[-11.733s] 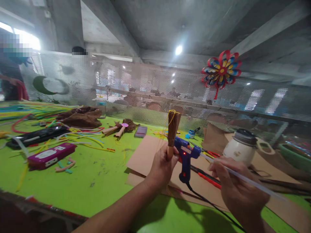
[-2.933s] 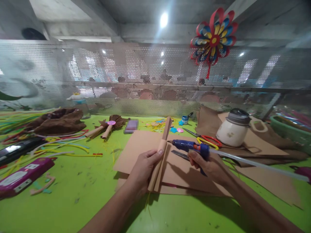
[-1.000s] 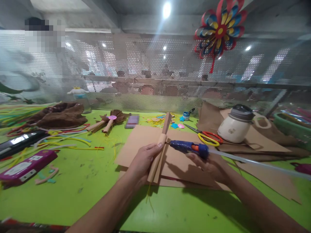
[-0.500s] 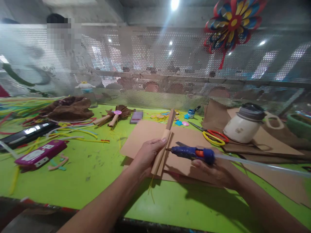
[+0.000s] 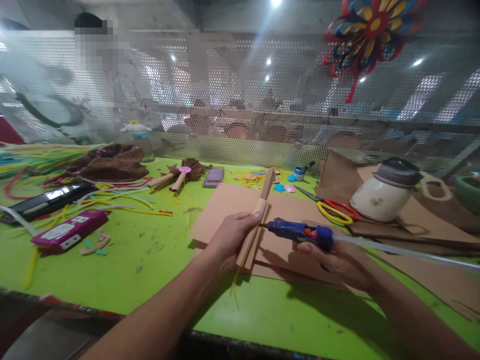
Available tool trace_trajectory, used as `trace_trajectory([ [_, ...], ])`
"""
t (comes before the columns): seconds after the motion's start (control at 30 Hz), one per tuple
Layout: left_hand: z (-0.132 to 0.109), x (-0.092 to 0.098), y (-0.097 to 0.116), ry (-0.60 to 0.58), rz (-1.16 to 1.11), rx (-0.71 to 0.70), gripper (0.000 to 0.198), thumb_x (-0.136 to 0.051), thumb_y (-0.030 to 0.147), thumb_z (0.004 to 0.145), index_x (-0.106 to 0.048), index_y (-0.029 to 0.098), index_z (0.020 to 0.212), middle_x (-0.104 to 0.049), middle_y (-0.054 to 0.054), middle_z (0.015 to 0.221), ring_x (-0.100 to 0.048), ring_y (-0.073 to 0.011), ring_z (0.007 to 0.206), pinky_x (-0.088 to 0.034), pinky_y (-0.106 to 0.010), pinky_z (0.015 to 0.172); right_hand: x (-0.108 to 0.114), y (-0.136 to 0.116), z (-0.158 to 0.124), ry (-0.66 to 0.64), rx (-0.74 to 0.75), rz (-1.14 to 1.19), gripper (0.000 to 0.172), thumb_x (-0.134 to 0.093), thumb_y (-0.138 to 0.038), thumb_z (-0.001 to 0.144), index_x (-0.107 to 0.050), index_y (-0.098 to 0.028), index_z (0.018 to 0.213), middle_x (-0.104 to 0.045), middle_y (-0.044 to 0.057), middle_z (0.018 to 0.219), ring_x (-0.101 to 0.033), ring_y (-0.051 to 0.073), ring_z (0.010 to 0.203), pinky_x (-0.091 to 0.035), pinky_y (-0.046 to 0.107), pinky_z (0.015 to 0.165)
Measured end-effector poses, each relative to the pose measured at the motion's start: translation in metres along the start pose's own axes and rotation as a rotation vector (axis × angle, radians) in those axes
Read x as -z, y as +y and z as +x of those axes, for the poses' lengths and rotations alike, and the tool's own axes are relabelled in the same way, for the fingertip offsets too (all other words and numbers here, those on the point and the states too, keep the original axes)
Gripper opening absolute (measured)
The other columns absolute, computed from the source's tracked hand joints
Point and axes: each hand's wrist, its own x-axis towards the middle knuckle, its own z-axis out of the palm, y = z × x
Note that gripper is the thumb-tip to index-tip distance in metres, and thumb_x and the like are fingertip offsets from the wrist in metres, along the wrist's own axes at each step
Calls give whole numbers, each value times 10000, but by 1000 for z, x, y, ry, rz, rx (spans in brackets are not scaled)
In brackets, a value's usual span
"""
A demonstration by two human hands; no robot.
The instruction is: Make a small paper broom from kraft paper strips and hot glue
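Note:
A rolled piece of brown paper [image 5: 249, 245] is gripped by my left hand [image 5: 234, 235], its thumb pressed on top. Yellow strands hang from the roll's lower end, and a darker folded strip sticks out at its upper end. My right hand [image 5: 333, 257] is closed around a blue glue gun [image 5: 302, 233]. The gun's nozzle meets or nearly touches the loose edge of the roll. From its back runs a long clear glue stick [image 5: 390, 247]. Sheets of brown paper [image 5: 213, 207] lie under both hands.
Scissors [image 5: 333, 211] and a white lidded mug [image 5: 386, 192] stand right, beside stacked brown paper. Paper-wrapped bundles [image 5: 183, 175] lie at the back. A purple power strip [image 5: 71, 231], pipe cleaners and a brown cloth bag [image 5: 112, 162] sit left. A perforated screen [image 5: 240, 100] rises behind.
The glue gun's nozzle has come slightly closer to the paper roll's edge. My left hand keeps its hold on the roll. The whole view has shifted a little.

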Motion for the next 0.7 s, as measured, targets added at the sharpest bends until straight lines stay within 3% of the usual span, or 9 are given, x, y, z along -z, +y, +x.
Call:
trace_trajectory([
  [0.3, 0, 0, -1, 4, 6, 21, 171, -659, 257, 744, -656, 108, 828, -667, -85, 650, -647, -198, 592, -528, -311, 573, -3, 4, -1, 36, 27, 36, 314, -538, -470, 829, -601, -178, 732, -606, 10, 665, -524, 133, 572, -451, 226, 506],
  [0.5, 1, 1, -2, -6, 25, 11, 184, -669, 276, 739, -663, 113, 823, -684, -101, 685, -644, -197, 580, -529, -316, 564, -1, -1, -3, 98, 37, -72, 297, -558, -473, 799, -648, -190, 790, -600, 3, 626, -553, 167, 569, -472, 261, 522],
  [0.7, -1, 0, -1, -10, 31, 25, 171, -650, 275, 750, -649, 122, 826, -676, -90, 664, -635, -195, 543, -546, -336, 546, 1, -7, -6, -36, 59, -69, 302, -551, -459, 816, -647, -173, 802, -604, 11, 625, -532, 148, 532, -430, 229, 459],
])
